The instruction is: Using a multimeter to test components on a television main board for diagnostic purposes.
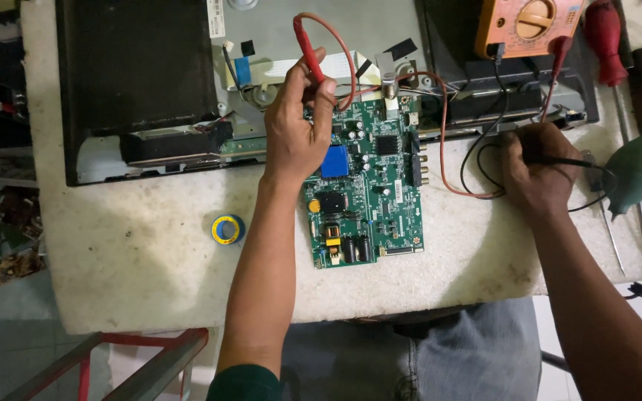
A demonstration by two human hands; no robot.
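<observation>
The red probe (308, 46) is pinched upright in the left hand (299, 126), tip on the circuit board (369, 186); the black probe (570, 161) is gripped in the right hand (533, 167), fingers closed, resting on the table (150, 252).

Pale, stained stone-like worktop (150, 282) with a worn front edge, grey tiled floor (9, 349) below at the left, red and grey metal frame (143, 360) (partly cut off), dim, uneven light

The red probe (308, 46) tip is hidden behind the left hand (297, 122). The right hand (533, 167) covers the black probe's front. The meter (527, 24) is cut off by the top edge; board (369, 186) markings are too small to tell.
</observation>
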